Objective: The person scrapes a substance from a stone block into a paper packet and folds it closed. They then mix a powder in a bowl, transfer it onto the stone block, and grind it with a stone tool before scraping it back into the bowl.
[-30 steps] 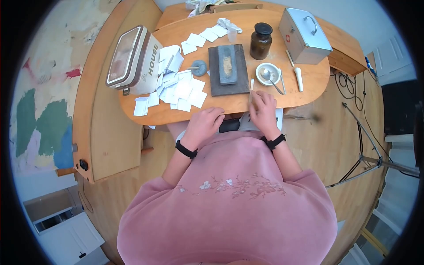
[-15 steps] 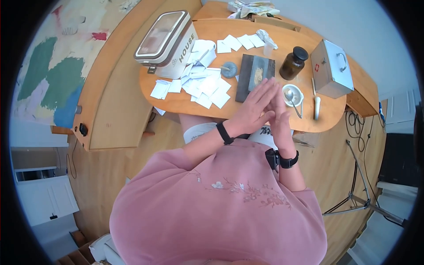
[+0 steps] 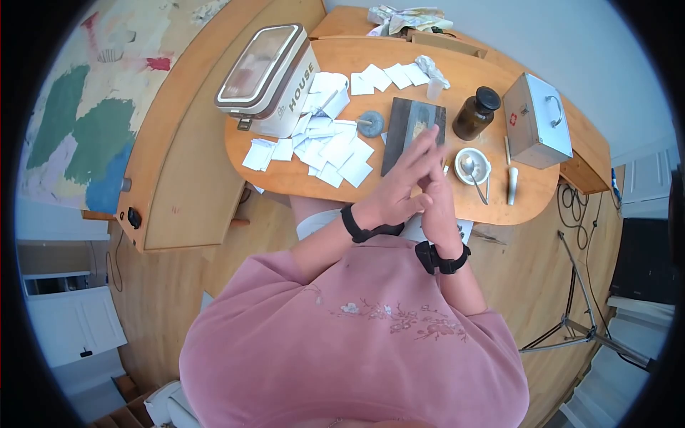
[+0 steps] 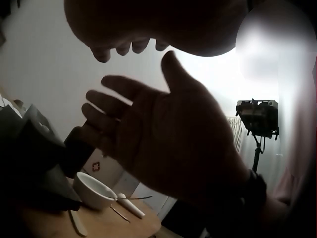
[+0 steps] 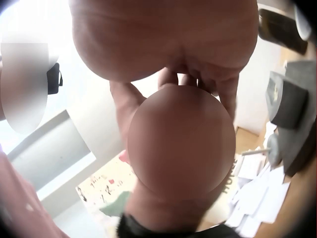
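Observation:
In the head view my left hand (image 3: 401, 187) and right hand (image 3: 440, 208) are raised over the table's near edge, palms turned toward each other, with straight fingers. They overlap in this view. In the left wrist view a gap shows between the palms, and the right hand (image 4: 163, 124) is spread and bare. Neither hand holds anything. Just beyond the fingertips lies a grey grooved stone (image 3: 421, 118) with tan powder in it, on a dark board (image 3: 397, 135). To the right stands a white bowl (image 3: 472, 155) with a metal spoon (image 3: 469, 168) in it.
Loose white papers (image 3: 335, 151) and a grey disc with a stick (image 3: 370, 123) lie left of the board. Beyond them stands a lidded HOUSE box (image 3: 285, 100). A brown jar (image 3: 474, 118), a white pestle (image 3: 512, 187) and a metal case (image 3: 535, 121) are on the right.
Both hands were apart at the table's near edge, then came up palm to palm over the board. Since half a second ago they have drawn slightly back. The head view has also turned.

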Action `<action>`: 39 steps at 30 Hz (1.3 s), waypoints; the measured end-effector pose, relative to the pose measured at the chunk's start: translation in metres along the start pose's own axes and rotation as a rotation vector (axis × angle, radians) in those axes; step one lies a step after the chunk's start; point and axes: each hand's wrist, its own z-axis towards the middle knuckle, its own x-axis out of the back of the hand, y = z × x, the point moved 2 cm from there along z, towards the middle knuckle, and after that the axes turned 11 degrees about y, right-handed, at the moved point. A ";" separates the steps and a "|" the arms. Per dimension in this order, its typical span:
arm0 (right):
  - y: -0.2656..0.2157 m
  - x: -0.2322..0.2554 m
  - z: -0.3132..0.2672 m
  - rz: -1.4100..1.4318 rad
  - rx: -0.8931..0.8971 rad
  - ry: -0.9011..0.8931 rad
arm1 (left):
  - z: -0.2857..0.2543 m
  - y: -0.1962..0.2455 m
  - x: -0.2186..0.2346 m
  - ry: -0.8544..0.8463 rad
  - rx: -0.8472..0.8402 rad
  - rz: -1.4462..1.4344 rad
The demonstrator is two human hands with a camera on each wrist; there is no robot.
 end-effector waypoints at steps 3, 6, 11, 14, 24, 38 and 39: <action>-0.012 -0.002 0.005 0.101 0.079 0.151 | 0.008 -0.016 0.002 0.058 0.007 0.015; -0.008 0.023 -0.002 -0.044 -0.007 0.319 | 0.014 -0.024 0.021 0.058 0.320 -0.037; -0.005 0.063 -0.010 -0.396 0.105 0.407 | 0.063 -0.092 0.072 -0.071 0.359 0.498; -0.043 0.052 0.004 -0.737 0.458 0.478 | 0.113 -0.147 0.101 -0.078 0.376 0.699; -0.050 0.081 -0.017 -0.518 0.250 0.456 | 0.181 -0.369 0.119 -0.368 0.613 1.153; -0.039 0.091 -0.027 -0.506 0.142 0.484 | 0.180 -0.378 0.118 -0.563 0.791 1.154; -0.038 0.090 -0.027 -0.513 0.146 0.478 | 0.179 -0.376 0.118 -0.559 0.796 1.132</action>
